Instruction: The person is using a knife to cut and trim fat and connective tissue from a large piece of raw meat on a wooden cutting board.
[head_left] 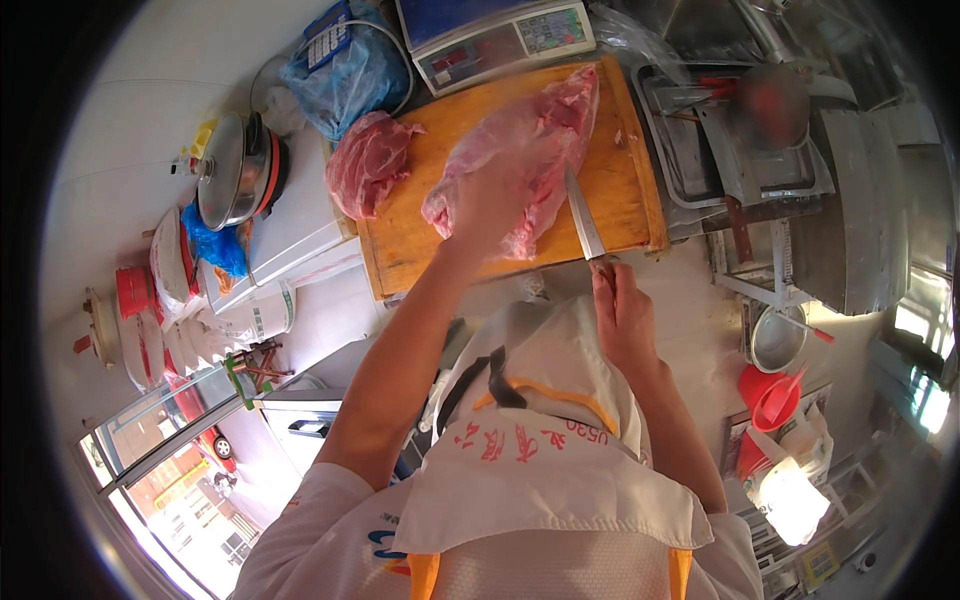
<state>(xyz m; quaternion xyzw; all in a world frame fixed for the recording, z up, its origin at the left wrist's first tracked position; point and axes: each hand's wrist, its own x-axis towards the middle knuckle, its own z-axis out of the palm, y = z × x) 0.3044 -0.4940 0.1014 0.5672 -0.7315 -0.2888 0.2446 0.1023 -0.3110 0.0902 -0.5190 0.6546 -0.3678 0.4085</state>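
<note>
A large slab of raw meat (562, 115), pink with pale fat, lies on a wooden cutting board (400, 262). My left hand (497, 195) rests on the slab's near left part; its fingers are smeared and blend into the meat. In my right hand (622, 312), at the board's near edge, is the handle of a knife (582, 212), with the fingers wrapped round it. The long blade points away from me, its tip beside the slab's right edge. A smaller piece of raw meat (368, 163) sits at the board's left edge.
Behind the board stands a weighing scale (500, 50). Left of it is a blue plastic bag (355, 75), and farther left a lidded pot (228, 170). Close on the right are a metal tray (665, 165) and a cleaver (728, 150). Red basins (775, 400) stand lower right.
</note>
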